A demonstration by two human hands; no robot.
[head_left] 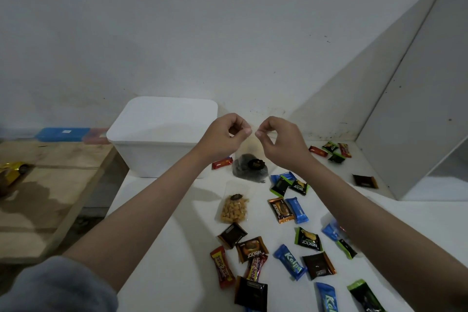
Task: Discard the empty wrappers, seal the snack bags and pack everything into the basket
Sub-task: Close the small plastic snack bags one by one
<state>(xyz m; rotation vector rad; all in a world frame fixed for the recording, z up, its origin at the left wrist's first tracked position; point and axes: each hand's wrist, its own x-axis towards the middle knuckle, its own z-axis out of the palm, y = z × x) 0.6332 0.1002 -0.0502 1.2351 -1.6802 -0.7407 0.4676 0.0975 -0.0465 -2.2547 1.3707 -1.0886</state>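
Now your left hand (pixel 222 134) and right hand (pixel 276 137) each pinch the top edge of a clear snack bag (pixel 249 167), held up above the white table (pixel 162 235) just right of the white basket (pixel 157 134). Dark contents sit at its bottom. A second bag of yellow snacks (pixel 234 206) lies below it, wrapped bars (pixel 291 258) scattered nearby.

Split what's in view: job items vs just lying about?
Job: clear snack bag with dark contents pinched at its top by left hand and right hand; bag of yellow snacks; scattered wrapped bars; white bin.
Lying about: blue box; gold toy car.
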